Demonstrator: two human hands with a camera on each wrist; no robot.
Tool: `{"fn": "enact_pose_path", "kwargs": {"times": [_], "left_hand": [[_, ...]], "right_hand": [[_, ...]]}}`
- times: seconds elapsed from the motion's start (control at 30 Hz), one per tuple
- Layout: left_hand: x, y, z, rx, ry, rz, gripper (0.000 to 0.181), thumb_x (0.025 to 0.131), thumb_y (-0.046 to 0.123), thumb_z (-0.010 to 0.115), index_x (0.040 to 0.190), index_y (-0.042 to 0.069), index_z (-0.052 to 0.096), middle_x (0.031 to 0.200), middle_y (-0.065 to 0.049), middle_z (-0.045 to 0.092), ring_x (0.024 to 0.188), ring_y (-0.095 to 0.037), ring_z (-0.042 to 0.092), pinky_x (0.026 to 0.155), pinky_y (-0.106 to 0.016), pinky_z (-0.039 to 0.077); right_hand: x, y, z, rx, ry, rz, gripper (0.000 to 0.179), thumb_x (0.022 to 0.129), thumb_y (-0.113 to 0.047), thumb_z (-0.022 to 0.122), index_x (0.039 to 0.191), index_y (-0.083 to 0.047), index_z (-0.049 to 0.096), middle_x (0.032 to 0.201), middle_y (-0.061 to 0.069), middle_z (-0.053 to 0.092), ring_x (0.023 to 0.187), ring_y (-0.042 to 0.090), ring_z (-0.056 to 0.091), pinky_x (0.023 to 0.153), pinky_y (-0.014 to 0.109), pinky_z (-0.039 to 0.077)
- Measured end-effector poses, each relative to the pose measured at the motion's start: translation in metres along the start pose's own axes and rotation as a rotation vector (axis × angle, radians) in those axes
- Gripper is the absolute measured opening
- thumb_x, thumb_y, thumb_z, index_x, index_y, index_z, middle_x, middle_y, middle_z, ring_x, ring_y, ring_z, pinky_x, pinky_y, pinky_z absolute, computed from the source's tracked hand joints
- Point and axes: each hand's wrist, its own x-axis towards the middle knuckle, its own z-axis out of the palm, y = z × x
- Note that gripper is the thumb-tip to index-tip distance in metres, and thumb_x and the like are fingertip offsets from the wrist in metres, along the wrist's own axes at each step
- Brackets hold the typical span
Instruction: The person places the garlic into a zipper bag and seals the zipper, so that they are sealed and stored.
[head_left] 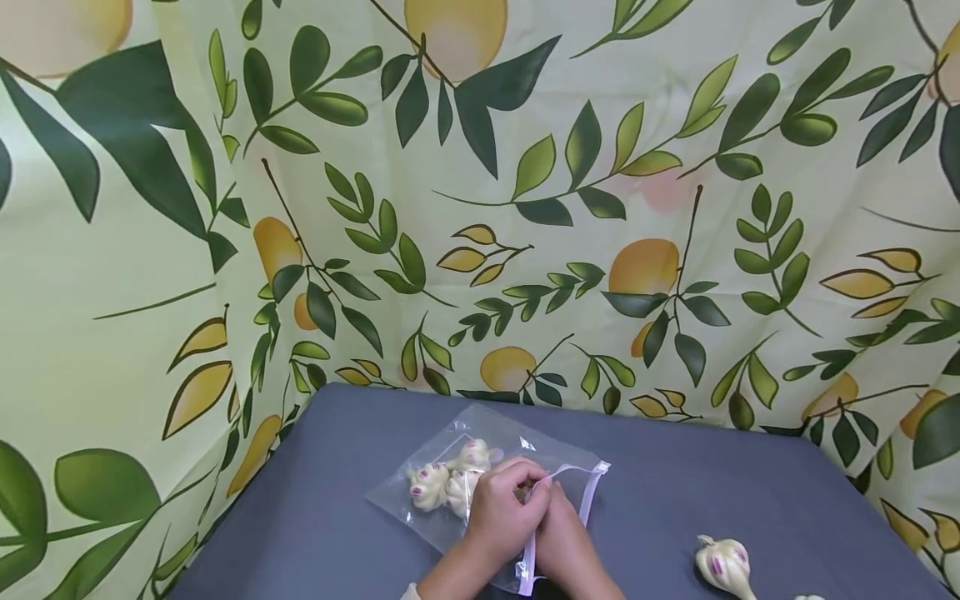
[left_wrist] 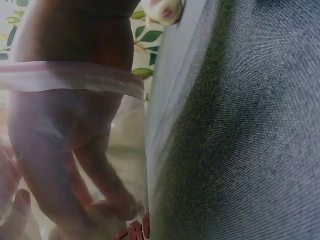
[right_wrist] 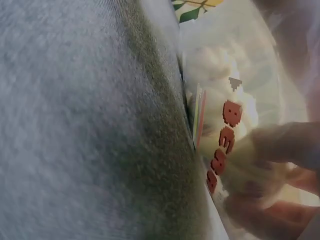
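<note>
A clear zip bag (head_left: 517,433) lies on the table with several white, purple-marked garlic bulbs (head_left: 429,486) inside it. My left hand (head_left: 498,508) pinches the bag near its mouth, over the bag. Through that mouth, edged by a pale lilac zip strip (head_left: 592,496), my right hand (head_left: 566,542) reaches in; the strip crosses its wrist in the left wrist view. Inside the plastic, the right fingers (right_wrist: 287,142) grip a garlic bulb (right_wrist: 257,175), seen blurred behind red printed letters. In the head view the left hand hides the right fingertips.
On the grey table (head_left: 300,517), a loose garlic bulb (head_left: 723,565) lies to the right. The top of another bulb (head_left: 810,597) shows at the bottom edge. A leaf-and-fruit patterned cloth (head_left: 480,208) hangs behind and at both sides.
</note>
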Motion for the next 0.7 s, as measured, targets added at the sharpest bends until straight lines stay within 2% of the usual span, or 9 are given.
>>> {"fn": "enact_pose_path", "kwargs": {"times": [0.13, 0.27, 0.4, 0.53, 0.7], "left_hand": [[0.0011, -0.0009, -0.001, 0.006, 0.006, 0.041, 0.008, 0.078, 0.007, 0.072, 0.081, 0.015, 0.071, 0.081, 0.005, 0.072, 0.076, -0.003, 0.067, 0.073, -0.012, 0.05], [0.0016, -0.0014, -0.0022, 0.003, 0.004, 0.049, 0.01, 0.077, 0.005, 0.072, 0.081, 0.015, 0.071, 0.081, 0.005, 0.072, 0.076, -0.004, 0.067, 0.073, -0.013, 0.05], [0.0012, -0.0014, -0.0035, -0.001, 0.001, 0.052, 0.01, 0.077, 0.006, 0.071, 0.082, 0.014, 0.072, 0.081, 0.005, 0.072, 0.077, -0.004, 0.067, 0.074, -0.014, 0.051], [0.0011, 0.0, -0.0033, -0.011, -0.011, 0.027, 0.009, 0.077, 0.006, 0.071, 0.081, 0.014, 0.071, 0.082, 0.005, 0.072, 0.077, -0.005, 0.067, 0.074, -0.014, 0.051], [0.0016, 0.0013, -0.002, -0.01, -0.018, 0.014, 0.009, 0.077, 0.007, 0.071, 0.08, 0.015, 0.071, 0.082, 0.005, 0.072, 0.078, -0.004, 0.067, 0.074, -0.013, 0.051]], "right_hand": [[-0.0003, -0.0028, 0.0006, 0.065, 0.022, 0.086, 0.021, 0.09, -0.004, 0.061, 0.11, 0.001, 0.063, 0.102, 0.01, 0.067, 0.097, 0.027, 0.065, 0.087, 0.045, 0.052], [-0.0005, -0.0033, 0.0019, 0.11, 0.014, 0.116, 0.026, 0.09, -0.005, 0.062, 0.115, 0.002, 0.061, 0.109, 0.014, 0.067, 0.103, 0.031, 0.065, 0.091, 0.047, 0.051], [-0.0015, -0.0027, 0.0044, 0.111, 0.032, 0.098, 0.028, 0.089, -0.004, 0.063, 0.116, 0.003, 0.062, 0.111, 0.014, 0.067, 0.104, 0.03, 0.065, 0.093, 0.046, 0.051], [-0.0035, -0.0022, 0.0054, 0.108, 0.052, 0.079, 0.029, 0.089, -0.004, 0.063, 0.116, 0.003, 0.063, 0.111, 0.013, 0.068, 0.103, 0.029, 0.065, 0.092, 0.045, 0.051], [-0.0061, -0.0007, 0.0043, 0.104, 0.066, 0.026, 0.026, 0.085, -0.004, 0.066, 0.11, 0.002, 0.065, 0.102, 0.009, 0.069, 0.094, 0.025, 0.066, 0.085, 0.041, 0.053]]}}
